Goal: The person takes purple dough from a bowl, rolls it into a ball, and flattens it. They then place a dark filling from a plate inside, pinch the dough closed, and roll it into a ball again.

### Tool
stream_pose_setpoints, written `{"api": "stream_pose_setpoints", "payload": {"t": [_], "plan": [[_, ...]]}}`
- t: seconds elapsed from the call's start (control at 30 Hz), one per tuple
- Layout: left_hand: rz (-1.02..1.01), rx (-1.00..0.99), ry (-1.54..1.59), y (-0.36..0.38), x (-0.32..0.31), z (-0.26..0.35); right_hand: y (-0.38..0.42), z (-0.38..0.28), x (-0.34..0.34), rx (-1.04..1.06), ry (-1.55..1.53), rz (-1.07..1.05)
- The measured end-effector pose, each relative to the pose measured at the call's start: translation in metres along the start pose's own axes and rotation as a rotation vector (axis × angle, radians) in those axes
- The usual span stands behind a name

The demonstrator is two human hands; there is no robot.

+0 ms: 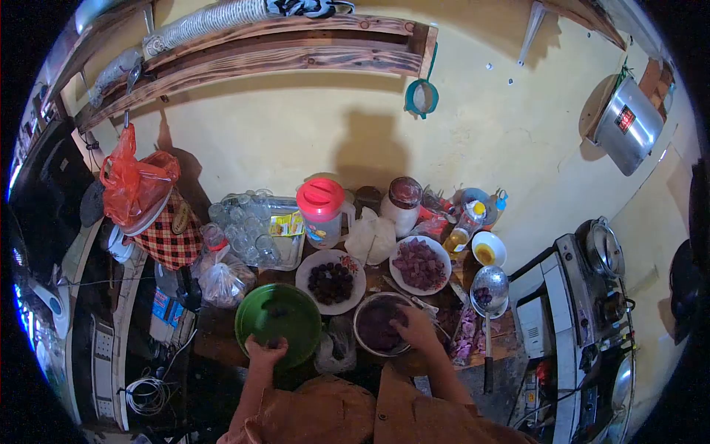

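Note:
My left hand [266, 351] is over the near rim of a green basin [242, 325], fingers curled around something small and dark that I cannot make out. Small dark pieces [278, 312] lie inside that basin. My right hand [416, 327] reaches into a metal bowl [358, 337] of purple mash [379, 324], its fingertips in the mash and partly hidden. Behind the bowls, dark purple balls [330, 283] fill a white plate [305, 266]. Purple cubes [418, 265] lie on a flowered plate [444, 255] to the right.
A skimmer [489, 285] with a long handle rests over a bowl on the right, beside purple peelings [466, 337]. A red-lidded pitcher [322, 214], a jar [404, 211], an oil bottle [460, 233] and a tray of glasses [251, 229] stand behind. A stove [573, 274] is at right.

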State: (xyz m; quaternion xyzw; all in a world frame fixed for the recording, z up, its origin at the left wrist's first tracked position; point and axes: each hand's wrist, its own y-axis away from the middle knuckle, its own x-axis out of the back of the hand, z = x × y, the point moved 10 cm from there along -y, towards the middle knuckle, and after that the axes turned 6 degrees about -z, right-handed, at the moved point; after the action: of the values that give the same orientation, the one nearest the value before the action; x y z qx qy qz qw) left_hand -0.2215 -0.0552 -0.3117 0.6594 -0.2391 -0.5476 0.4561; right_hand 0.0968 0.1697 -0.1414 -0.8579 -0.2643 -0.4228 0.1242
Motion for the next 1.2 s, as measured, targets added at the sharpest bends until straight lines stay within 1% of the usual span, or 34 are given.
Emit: {"api": "stream_pose_setpoints", "payload": {"t": [0.03,0.07,0.13,0.2,0.23,0.27,0.3,0.33,0.37,0.43,0.47,0.53,0.57,0.63,0.67,0.73,0.77,0.83,0.93,0.97,1.03,1.07,1.1,1.13,1.2], "plan": [[-0.009,-0.039,-0.015,0.008,-0.003,0.005,-0.003,0.008,-0.011,-0.003,-0.001,0.0],[-0.008,-0.039,-0.017,0.01,-0.005,0.005,-0.008,0.012,-0.023,0.014,0.028,-0.032],[-0.091,-0.006,-0.007,0.014,-0.017,-0.001,-0.015,0.015,-0.045,0.032,0.055,-0.064],[-0.123,0.0,-0.049,0.015,-0.024,-0.009,-0.021,0.015,-0.047,0.023,0.076,0.07],[-0.157,0.007,-0.091,0.015,-0.03,-0.017,-0.025,0.015,-0.051,0.023,0.076,0.071],[-0.158,0.008,-0.092,0.025,-0.036,-0.027,-0.03,0.015,-0.061,0.02,0.086,0.002],[-0.348,-0.059,-0.332,0.038,-0.059,-0.035,-0.035,0.016,-0.07,0.018,0.096,-0.067],[-0.538,-0.127,-0.571,0.053,-0.082,-0.048,-0.037,0.019,-0.075,0.02,0.097,-0.065],[-0.539,-0.128,-0.571,0.054,-0.085,-0.057,-0.037,0.02,-0.08,0.027,0.081,-0.054],[-0.755,-0.42,-1.404,0.072,-0.112,-0.082,-0.038,0.02,-0.082,0.034,0.066,-0.044],[-0.755,-0.42,-1.403,0.07,-0.112,-0.09,-0.039,0.019,-0.08,0.023,0.069,-0.054],[-0.964,-0.48,-1.666,0.078,-0.116,-0.122,-0.041,0.016,-0.077,0.01,0.073,-0.067],[-0.966,-0.476,-1.665,0.077,-0.116,-0.125,-0.042,0.017,-0.077,-0.015,0.106,-0.085],[-0.966,-0.459,-1.971,0.075,-0.114,-0.142,-0.045,0.02,-0.079,-0.043,0.141,-0.099],[-0.97,-0.458,-1.971,0.078,-0.118,-0.145,-0.047,0.024,-0.082,-0.063,0.16,-0.099],[-1.013,-0.551,-2.11,0.088,-0.126,-0.151,-0.048,0.029,-0.084,-0.085,0.179,-0.099],[-1.014,-0.551,-2.11,0.084,-0.126,-0.152,-0.047,0.028,-0.082,-0.068,0.182,-0.073],[-1.012,-0.428,-2.119,0.071,-0.12,-0.156,-0.047,0.023,-0.076,-0.05,0.186,-0.045],[-1.034,-0.4,-2.058,0.073,-0.121,-0.156,-0.046,0.022,-0.068,-0.046,0.177,-0.02],[-1.031,-0.401,-2.058,0.077,-0.122,-0.155,-0.046,0.023,-0.064,-0.015,0.139,-0.001],[-0.975,-0.46,-2.128,0.084,-0.126,-0.15,-0.045,0.022,-0.057,0.018,0.101,0.017],[-0.974,-0.46,-2.129,0.078,-0.122,-0.15,-0.044,0.031,-0.056,-0.081,0.003,-0.017],[-0.984,-0.453,-2.024,0.067,-0.117,-0.147,-0.042,0.039,-0.055,-0.179,-0.095,-0.05],[-0.993,-0.446,-1.919,0.068,-0.118,-0.145,-0.041,0.041,-0.053,-0.179,-0.095,-0.05],[-0.975,-0.426,-1.929,0.065,-0.117,-0.144,-0.04,0.042,-0.045,-0.149,-0.117,-0.027]]}}
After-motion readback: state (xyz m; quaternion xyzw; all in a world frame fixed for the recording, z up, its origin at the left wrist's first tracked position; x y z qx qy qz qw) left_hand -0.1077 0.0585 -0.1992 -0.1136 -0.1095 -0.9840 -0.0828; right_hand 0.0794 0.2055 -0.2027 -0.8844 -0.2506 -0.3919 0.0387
